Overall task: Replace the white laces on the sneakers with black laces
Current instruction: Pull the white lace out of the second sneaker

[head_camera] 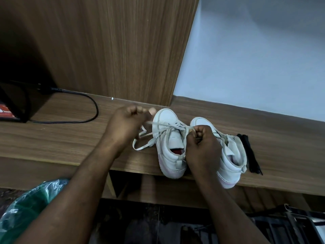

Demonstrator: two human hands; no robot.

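White on white: the flat white lace (149, 143) is strung loosely across the front of the nearer-left white high-top sneaker (173, 162), which stands between the two hands on the brown wood-grain surface (70, 138). The left hand (126, 124), fingers curled and somewhat blurred, appears to pinch one run of that lace and draw it out to its own side, where slack loops lie just below its wrist. The right hand (202, 145) is a closed fist pinching the lace at the eyelets, and it hides part of the second white high-top sneaker (232, 166) just beyond it. The bundle of black laces (248, 152) lies untouched further out past the right hand, beside that second shoe. By my reading the step is unthreading the first shoe's lace. Next, the lace must be worked free row by row while the shoe is steadied so it does not tip off the near edge.
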